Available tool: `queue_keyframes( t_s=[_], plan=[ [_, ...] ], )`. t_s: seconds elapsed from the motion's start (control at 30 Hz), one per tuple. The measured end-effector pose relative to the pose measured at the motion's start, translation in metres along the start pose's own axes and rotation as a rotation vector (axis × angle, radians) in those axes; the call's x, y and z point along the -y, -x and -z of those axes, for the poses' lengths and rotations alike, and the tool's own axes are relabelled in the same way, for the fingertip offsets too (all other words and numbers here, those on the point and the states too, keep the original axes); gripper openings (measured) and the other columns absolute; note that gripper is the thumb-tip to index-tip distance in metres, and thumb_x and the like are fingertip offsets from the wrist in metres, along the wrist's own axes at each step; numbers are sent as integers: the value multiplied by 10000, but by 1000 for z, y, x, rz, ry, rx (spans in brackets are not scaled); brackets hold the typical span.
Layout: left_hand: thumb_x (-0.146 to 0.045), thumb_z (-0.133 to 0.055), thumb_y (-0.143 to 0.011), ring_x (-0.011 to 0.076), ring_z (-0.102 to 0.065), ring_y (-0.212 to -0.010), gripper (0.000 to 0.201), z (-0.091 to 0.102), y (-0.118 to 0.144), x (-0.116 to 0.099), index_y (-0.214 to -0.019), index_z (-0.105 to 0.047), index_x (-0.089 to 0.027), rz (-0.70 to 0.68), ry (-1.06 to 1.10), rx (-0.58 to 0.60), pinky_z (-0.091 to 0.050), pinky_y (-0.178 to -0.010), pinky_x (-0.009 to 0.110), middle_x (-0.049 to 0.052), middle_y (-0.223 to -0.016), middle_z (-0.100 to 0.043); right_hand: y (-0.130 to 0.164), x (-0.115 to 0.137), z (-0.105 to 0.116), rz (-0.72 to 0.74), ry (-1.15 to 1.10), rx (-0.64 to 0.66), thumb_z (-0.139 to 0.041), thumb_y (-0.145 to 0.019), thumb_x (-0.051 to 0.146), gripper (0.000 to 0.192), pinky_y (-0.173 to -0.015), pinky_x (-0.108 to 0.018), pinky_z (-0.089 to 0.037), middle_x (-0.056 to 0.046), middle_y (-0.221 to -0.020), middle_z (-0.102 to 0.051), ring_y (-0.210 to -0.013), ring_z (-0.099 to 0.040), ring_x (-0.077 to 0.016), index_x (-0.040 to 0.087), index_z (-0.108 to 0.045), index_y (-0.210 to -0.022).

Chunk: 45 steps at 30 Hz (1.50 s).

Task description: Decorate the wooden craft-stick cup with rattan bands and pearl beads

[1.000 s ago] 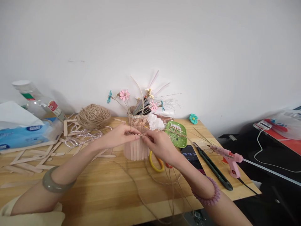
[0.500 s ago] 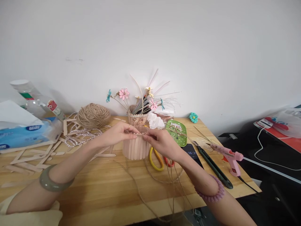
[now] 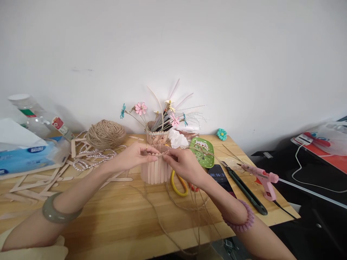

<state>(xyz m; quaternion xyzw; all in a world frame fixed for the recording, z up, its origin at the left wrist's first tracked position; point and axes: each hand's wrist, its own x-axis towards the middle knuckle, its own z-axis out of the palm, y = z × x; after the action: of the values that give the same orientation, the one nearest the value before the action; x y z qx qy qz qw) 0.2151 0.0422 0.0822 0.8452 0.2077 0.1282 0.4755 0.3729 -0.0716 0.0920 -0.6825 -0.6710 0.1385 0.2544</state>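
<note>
- Both sets of fingertips met at the rim of the stick pot (image 3: 155,172), pinching a thin strand of twine (image 3: 162,155) between them.
- The left hand (image 3: 135,156) was closed on the twine at the pot's top left; the right hand (image 3: 184,164) pinched it at the top right.
- The pot stood upright on the wooden table (image 3: 108,213), mid-table, with loose twine trailing toward the near edge.
- Yellow scissors (image 3: 179,184) lay just right of the pot, under the right hand.
- A twine ball (image 3: 105,134) and 1 pink glue gun (image 3: 264,180) sat well apart.
</note>
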Motion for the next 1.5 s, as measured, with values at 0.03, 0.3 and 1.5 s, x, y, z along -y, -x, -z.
queue_keyframes(
  t_s=[0.03,0.3,1.5],
  plan=[
    [-376,-587,-773,212,-642,-923,281,0,0,0,-925,-695,-165,2,-1,-8,-482,-833,299,48,-983,-723,0,0,0,-3,0,-2,-494,-853,186,262,-515,-222,-236,51,-492,-417,-484,-363,-84,149,-544,-598],
    [-350,-607,-769,210,-645,-885,246,5,4,6,-887,-704,-158,-36,45,-45,-481,-809,304,60,-945,-727,2,-4,8,37,-95,63,-480,-872,224,266,-527,-213,-260,48,-537,-431,-519,-365,-83,144,-553,-629],
    [-281,-609,-812,157,-546,-760,135,28,25,14,-839,-715,-201,-400,135,20,-439,-764,334,29,-725,-634,10,-5,30,195,-259,86,-517,-875,273,205,-538,-185,-314,37,-628,-516,-548,-406,-75,143,-651,-960]
  ],
)
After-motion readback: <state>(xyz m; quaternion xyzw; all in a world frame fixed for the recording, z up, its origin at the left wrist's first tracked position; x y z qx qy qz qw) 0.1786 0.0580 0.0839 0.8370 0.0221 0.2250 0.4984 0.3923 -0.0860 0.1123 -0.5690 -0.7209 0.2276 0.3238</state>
